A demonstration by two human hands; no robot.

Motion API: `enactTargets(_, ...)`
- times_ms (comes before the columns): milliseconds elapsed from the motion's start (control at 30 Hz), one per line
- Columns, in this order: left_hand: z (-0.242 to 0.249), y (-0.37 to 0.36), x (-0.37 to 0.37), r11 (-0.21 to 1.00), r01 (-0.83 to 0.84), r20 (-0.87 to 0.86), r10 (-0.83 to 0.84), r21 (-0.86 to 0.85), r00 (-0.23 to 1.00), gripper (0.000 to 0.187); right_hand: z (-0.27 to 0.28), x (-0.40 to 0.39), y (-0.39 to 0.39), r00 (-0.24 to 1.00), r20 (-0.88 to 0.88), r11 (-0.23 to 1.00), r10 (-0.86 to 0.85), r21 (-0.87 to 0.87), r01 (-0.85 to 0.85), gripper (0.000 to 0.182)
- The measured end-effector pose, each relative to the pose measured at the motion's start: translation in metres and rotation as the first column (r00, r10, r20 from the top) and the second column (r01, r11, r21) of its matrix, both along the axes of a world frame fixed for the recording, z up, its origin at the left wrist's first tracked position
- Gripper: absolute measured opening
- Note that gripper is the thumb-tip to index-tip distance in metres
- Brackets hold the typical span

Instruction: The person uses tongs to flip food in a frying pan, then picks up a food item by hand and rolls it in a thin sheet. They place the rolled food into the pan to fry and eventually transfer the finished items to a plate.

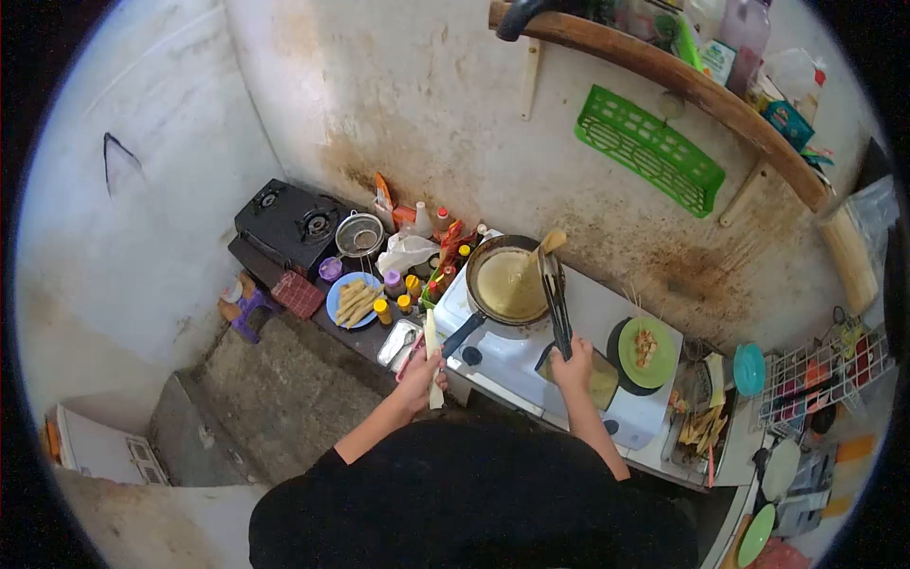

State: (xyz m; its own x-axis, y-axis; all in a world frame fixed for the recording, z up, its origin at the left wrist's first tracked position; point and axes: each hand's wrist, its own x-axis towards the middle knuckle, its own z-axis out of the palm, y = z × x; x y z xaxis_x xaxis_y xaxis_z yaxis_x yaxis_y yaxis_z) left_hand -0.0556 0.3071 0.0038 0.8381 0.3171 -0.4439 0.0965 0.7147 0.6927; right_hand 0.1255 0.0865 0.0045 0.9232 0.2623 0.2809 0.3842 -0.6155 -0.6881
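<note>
My left hand (414, 380) is closed around a long pale yellow strip (431, 332), whose exact kind I cannot make out. The end of the frying pan's dark handle (464, 334) lies right beside that hand. My right hand (573, 364) grips black tongs (557, 318), their tips reaching over the right side of the frying pan (487, 303). Yellowish oil (507, 284) covers the pan's bottom. A wooden spatula (550, 243) leans at the pan's far right rim. Left of the pan, a blue plate (335, 310) bears several pale rolled pieces (357, 302).
The pan sits on a white stove (517, 356). To its right is a green plate (664, 365) with small food pieces. Sauce bottles (413, 286) and a metal tray (399, 343) stand left. A black stove (294, 223) is farther left; a wooden shelf (664, 57) hangs above.
</note>
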Motion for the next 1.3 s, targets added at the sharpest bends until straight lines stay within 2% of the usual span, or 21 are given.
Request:
enactTargets(67,-0.004,-0.002,-0.001,1.0,-0.008,0.004,0.008,-0.018,1.0,0.015,0.002,-0.005,0.002,0.998,0.058,0.999,0.01,-0.031,-0.008,0.048)
enactTargets(167,-0.008,-0.006,0.0,1.0,-0.006,-0.007,0.006,0.013,1.0,0.019,0.001,-0.013,-0.002,0.992,0.124,0.998,0.03,0.043,-0.036,0.05)
enactTargets(267,-0.005,-0.01,-0.004,1.0,0.0,-0.012,0.0,0.012,1.0,0.021,-0.013,-0.014,-0.009,1.0,-0.018,0.999,-0.019,-0.039,0.019,0.05)
enactTargets(367,-0.004,-0.012,-0.002,1.0,-0.007,-0.022,0.008,0.021,1.0,0.02,-0.008,-0.02,-0.014,0.997,0.062,0.999,-0.038,0.024,0.037,0.049)
enactTargets(467,-0.005,-0.013,-0.005,1.0,-0.012,-0.038,0.013,0.013,0.999,0.019,-0.009,-0.015,-0.017,0.999,0.026,0.999,-0.039,0.0,0.039,0.048)
enactTargets(567,0.003,-0.017,0.0,1.0,-0.015,-0.047,0.015,0.006,0.999,0.018,-0.006,-0.016,-0.018,0.996,0.061,0.996,-0.063,0.071,0.059,0.047)
enactTargets(700,0.002,-0.018,0.004,1.0,-0.009,-0.058,0.01,0.02,0.998,0.017,-0.006,-0.012,-0.02,0.999,0.011,0.998,-0.053,0.026,0.053,0.047)
enactTargets(800,-0.002,-0.017,0.007,1.0,-0.002,-0.02,0.002,0.008,1.0,0.017,-0.016,-0.01,-0.026,0.995,0.084,0.998,-0.048,-0.036,0.051,0.05)
enactTargets(1000,-0.001,-0.016,0.008,1.0,-0.007,-0.024,0.007,-0.003,1.0,0.016,-0.016,-0.007,-0.029,0.996,0.005,0.996,-0.087,-0.033,0.087,0.049)
enactTargets(1300,0.004,-0.02,0.008,1.0,0.011,-0.06,-0.01,0.014,0.998,0.01,-0.027,0.007,-0.029,0.995,0.005,0.974,-0.103,-0.203,0.102,0.051)
